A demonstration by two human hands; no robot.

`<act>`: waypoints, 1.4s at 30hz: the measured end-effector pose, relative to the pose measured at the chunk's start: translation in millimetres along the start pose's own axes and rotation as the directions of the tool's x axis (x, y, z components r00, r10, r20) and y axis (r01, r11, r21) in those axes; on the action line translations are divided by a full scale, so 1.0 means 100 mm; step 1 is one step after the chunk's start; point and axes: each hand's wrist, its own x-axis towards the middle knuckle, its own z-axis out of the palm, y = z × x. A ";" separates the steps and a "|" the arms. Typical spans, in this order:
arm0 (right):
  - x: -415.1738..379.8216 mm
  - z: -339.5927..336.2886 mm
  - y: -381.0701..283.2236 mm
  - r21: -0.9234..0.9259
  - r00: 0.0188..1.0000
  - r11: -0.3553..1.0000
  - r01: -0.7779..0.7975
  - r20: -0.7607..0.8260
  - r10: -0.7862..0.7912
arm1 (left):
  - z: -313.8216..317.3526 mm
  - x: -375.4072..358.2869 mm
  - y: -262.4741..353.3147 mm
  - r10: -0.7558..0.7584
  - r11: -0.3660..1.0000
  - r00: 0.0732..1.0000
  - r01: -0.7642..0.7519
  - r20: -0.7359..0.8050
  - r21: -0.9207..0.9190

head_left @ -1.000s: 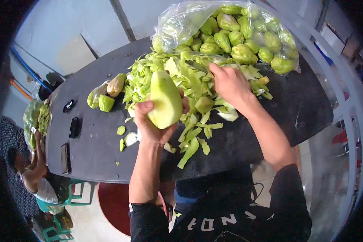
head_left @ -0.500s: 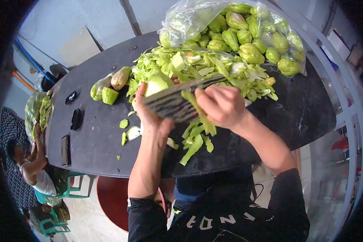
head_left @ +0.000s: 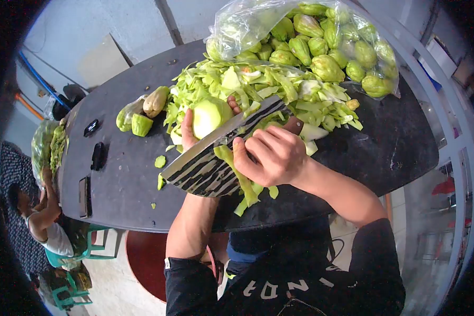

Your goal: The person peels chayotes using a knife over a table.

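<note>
My left hand [head_left: 188,130] is wrapped round a mostly peeled pale green chayote [head_left: 207,118], with the palm hidden behind the blade. In my right hand [head_left: 275,156] is a cleaver [head_left: 208,164] with a dark-striped broad blade, its brown handle end showing above the fist. The blade slants across the front of the chayote. A long strip of peel [head_left: 237,174] hangs over the blade beside my right thumb. Behind both hands lies a heap of chayote peelings [head_left: 321,97] on the dark table [head_left: 126,184].
A clear plastic bag of whole chayotes [head_left: 326,68] stands at the back right. Several chayote pieces [head_left: 141,125] lie left of the heap. Dark objects, one like a phone [head_left: 85,197], lie near the left edge. Another person [head_left: 48,221] sits at far left, handling a bag.
The cleaver has tilted more steeply and swung down to the left, its handle end now showing. The peel strip has moved left with my right hand. More of the chayote shows.
</note>
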 end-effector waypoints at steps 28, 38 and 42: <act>-0.02 -0.14 0.18 0.020 0.930 0.941 -0.337 0.163 0.329 | 0.23 -0.07 0.02 0.102 0.950 0.966 -0.024 -0.236 0.310; -0.10 -0.17 0.39 0.106 0.931 0.933 -0.345 0.168 0.325 | 0.33 -0.09 0.00 0.189 0.904 0.961 -0.089 -0.204 0.419; -0.09 -0.19 0.33 0.071 0.922 0.931 -0.357 0.185 0.339 | 0.32 -0.07 0.04 0.161 0.906 0.973 -0.081 -0.163 0.415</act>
